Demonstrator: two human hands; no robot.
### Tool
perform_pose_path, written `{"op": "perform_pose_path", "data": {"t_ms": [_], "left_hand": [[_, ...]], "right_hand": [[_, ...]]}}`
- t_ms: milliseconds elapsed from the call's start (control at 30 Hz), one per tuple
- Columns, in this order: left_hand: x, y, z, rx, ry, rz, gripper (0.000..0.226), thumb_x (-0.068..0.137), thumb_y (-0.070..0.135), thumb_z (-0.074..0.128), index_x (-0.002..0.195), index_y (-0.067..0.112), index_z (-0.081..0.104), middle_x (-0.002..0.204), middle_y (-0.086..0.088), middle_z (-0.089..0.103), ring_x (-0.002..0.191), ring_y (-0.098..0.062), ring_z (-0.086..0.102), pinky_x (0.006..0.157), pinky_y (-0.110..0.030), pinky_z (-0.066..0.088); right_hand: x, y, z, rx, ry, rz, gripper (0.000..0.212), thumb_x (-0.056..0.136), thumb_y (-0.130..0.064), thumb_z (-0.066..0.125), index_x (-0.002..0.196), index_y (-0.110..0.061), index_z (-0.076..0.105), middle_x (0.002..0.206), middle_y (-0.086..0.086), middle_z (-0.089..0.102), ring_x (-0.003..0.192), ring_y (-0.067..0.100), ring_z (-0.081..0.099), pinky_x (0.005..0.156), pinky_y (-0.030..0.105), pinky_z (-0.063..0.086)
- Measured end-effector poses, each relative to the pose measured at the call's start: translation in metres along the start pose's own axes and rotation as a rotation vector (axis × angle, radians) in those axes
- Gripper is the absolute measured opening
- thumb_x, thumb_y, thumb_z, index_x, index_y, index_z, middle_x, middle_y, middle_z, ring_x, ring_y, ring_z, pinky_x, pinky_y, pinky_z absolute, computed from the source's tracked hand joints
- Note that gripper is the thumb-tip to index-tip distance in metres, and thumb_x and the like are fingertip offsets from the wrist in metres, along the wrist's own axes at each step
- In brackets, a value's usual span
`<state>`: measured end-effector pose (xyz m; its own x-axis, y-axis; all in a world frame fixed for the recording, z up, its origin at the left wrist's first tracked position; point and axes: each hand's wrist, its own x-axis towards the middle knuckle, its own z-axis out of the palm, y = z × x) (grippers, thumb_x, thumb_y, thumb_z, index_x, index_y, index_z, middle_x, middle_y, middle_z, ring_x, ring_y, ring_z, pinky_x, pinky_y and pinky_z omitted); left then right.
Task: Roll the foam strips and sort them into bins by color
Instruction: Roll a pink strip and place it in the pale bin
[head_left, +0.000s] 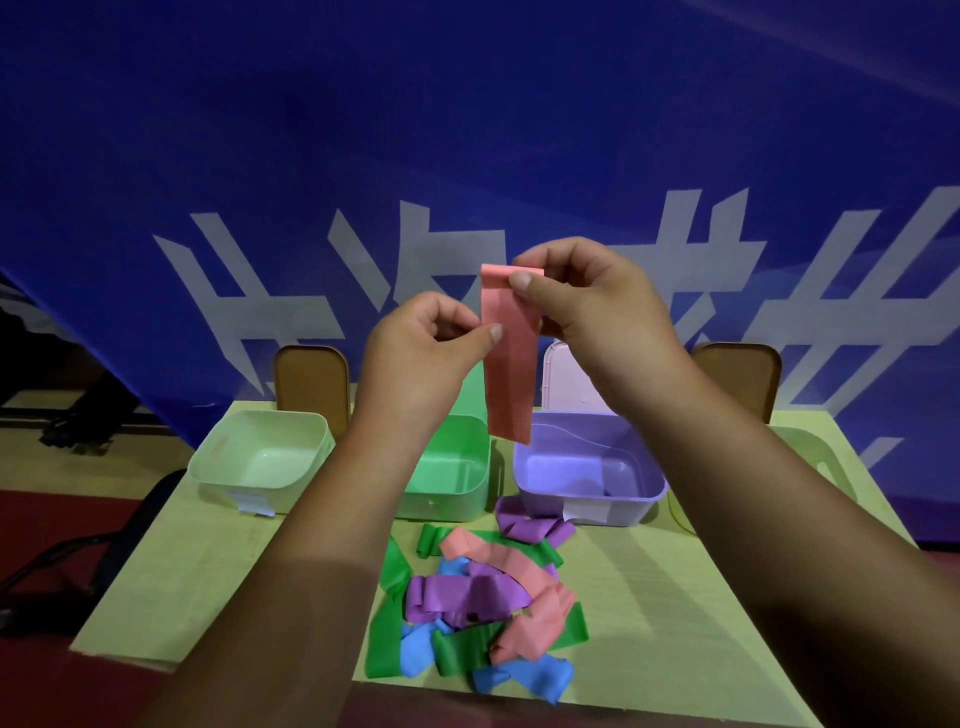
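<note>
A pink foam strip hangs straight down, held up in the air above the bins. My right hand pinches its top end between thumb and fingers. My left hand pinches its left edge a little lower. On the table lies a pile of loose strips in pink, purple, green and blue. Three open bins stand in a row behind the pile: a pale green bin, a green bin and a purple bin.
The yellow-green table ends close to me and at the left. Two brown chair backs stand behind it, before a blue banner. A white lid leans behind the purple bin. Another pale container sits at the far right.
</note>
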<state>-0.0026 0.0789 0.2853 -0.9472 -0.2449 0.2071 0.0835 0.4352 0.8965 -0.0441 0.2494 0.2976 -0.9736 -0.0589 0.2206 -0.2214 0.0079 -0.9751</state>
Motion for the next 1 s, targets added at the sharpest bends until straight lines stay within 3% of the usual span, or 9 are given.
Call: {"op": "perform_pose_path", "data": {"t_ms": [133, 300, 500, 700, 1000], "left_hand": [[0.001, 0.001, -0.001, -0.05, -0.012, -0.022, 0.025, 0.089, 0.032, 0.089, 0.1, 0.022, 0.069, 0.087, 0.001, 0.076, 0.077, -0.009, 0.072, 0.073, -0.03, 0.061], [0.001, 0.007, -0.009, -0.137, -0.102, -0.009, 0.033, 0.091, 0.026, 0.087, 0.117, 0.021, 0.068, 0.106, 0.005, 0.081, 0.095, -0.005, 0.077, 0.085, -0.027, 0.064], [0.004, 0.018, -0.012, -0.274, -0.132, 0.018, 0.036, 0.094, 0.011, 0.083, 0.125, 0.011, 0.066, 0.111, -0.005, 0.081, 0.102, -0.019, 0.08, 0.092, -0.038, 0.066], [0.005, 0.017, -0.009, -0.235, -0.133, 0.019, 0.03, 0.095, 0.007, 0.081, 0.122, 0.011, 0.069, 0.104, -0.007, 0.082, 0.096, -0.021, 0.081, 0.084, -0.032, 0.067], [0.005, 0.018, -0.009, -0.176, -0.154, -0.008, 0.023, 0.098, 0.013, 0.079, 0.119, 0.018, 0.071, 0.099, 0.0, 0.083, 0.092, -0.016, 0.082, 0.084, -0.032, 0.066]], "right_hand": [[0.002, 0.001, -0.002, 0.007, -0.022, 0.006, 0.009, 0.093, -0.022, 0.078, 0.102, -0.022, 0.077, 0.092, 0.006, 0.072, 0.081, 0.024, 0.069, 0.081, 0.05, 0.064], [0.0, -0.001, -0.004, -0.002, -0.041, 0.007, 0.009, 0.097, -0.017, 0.076, 0.106, -0.018, 0.076, 0.092, 0.006, 0.07, 0.075, 0.016, 0.064, 0.07, 0.032, 0.057], [0.001, 0.002, -0.003, 0.001, -0.055, -0.017, 0.01, 0.094, -0.019, 0.078, 0.103, -0.022, 0.076, 0.094, 0.02, 0.07, 0.081, 0.024, 0.067, 0.079, 0.046, 0.059], [0.0, 0.001, -0.004, -0.012, -0.046, -0.015, 0.011, 0.093, -0.017, 0.08, 0.102, -0.022, 0.077, 0.088, 0.003, 0.073, 0.085, 0.021, 0.07, 0.09, 0.058, 0.059], [-0.001, 0.0, -0.006, -0.077, -0.046, -0.022, 0.012, 0.095, -0.018, 0.079, 0.105, -0.024, 0.076, 0.096, 0.001, 0.078, 0.097, 0.025, 0.076, 0.092, 0.055, 0.062]]}}
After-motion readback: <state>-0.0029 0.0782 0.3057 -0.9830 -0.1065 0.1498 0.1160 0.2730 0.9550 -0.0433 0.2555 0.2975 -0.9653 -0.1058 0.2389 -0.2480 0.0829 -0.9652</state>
